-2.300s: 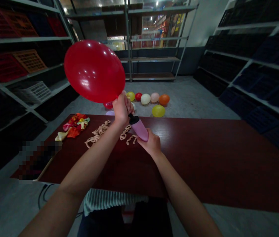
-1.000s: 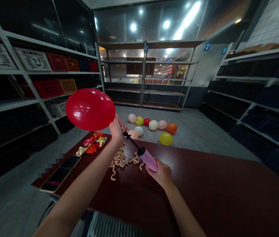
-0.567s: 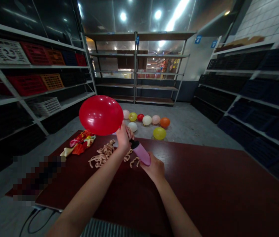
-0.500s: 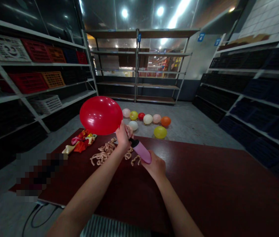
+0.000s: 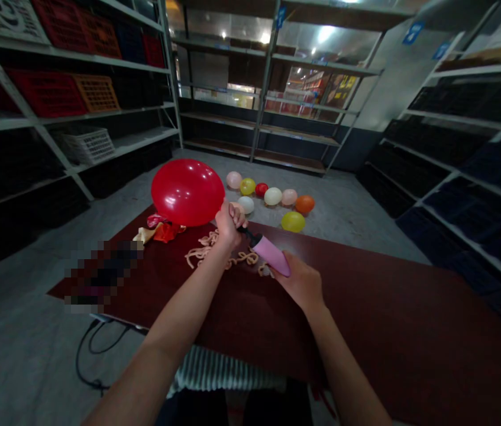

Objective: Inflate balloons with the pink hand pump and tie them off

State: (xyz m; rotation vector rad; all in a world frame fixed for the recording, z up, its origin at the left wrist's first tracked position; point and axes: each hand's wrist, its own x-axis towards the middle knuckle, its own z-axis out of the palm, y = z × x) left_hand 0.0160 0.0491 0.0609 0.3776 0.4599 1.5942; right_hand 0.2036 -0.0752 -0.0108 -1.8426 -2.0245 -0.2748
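A big inflated red balloon (image 5: 188, 192) hangs over the far left part of the dark red table (image 5: 365, 307). My left hand (image 5: 229, 223) is closed around the balloon's neck, where the black nozzle of a pink hand pump (image 5: 272, 255) meets it. My right hand (image 5: 301, 281) grips the rear end of the pump. Beneath my left hand lies a pile of tan, twisted strings (image 5: 206, 245), partly hidden by my forearm. Flat, uninflated balloons (image 5: 165, 232) in red, orange and cream lie left of the pile.
Several inflated balloons (image 5: 272, 196) rest on the floor beyond the table. Metal shelves (image 5: 254, 124) stand at the back, with crate-filled racks (image 5: 94, 93) left and right. Black cables (image 5: 82, 355) hang near the table's left front. A pixelated patch covers something dark at the table's left.
The camera view has tilted downward and shifted. The pump now shows more black rod between its pink body and my left hand. Both hands keep their grip.
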